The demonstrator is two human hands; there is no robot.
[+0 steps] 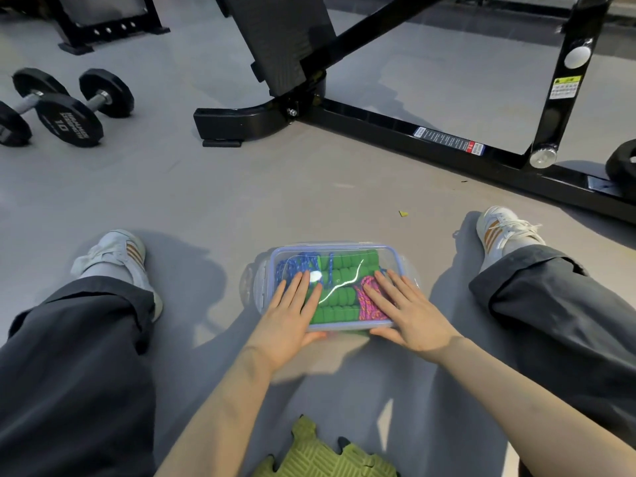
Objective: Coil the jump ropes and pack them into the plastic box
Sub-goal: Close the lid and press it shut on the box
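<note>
Pressing flat on the clear lid (392,261) of the plastic box (262,287), both hands lie with fingers straight and spread, gripping nothing. The left hand (292,315) covers the lid's near-left part and the right hand (409,315) its near-right part. Each thumb reaches along the box's near edge, towards the other. The box sits on the grey floor (241,201) directly under the hands, between the person's spread legs, with its far half beyond the fingertips.

Through the lid the contents show: a blue rope (292,266) just beyond the left fingertips, a pink rope (364,309) partly under the right fingers, and green ribbed pieces (339,297) filling the gap between the two hands – whether these are handles or beads I cannot tell.

Nearer than the wrists lies a green foam mat tile (327,456). Well beyond the hands stand two dumbbells (69,108) to the left and a black machine frame (413,132) – ahead and to the right.
</note>
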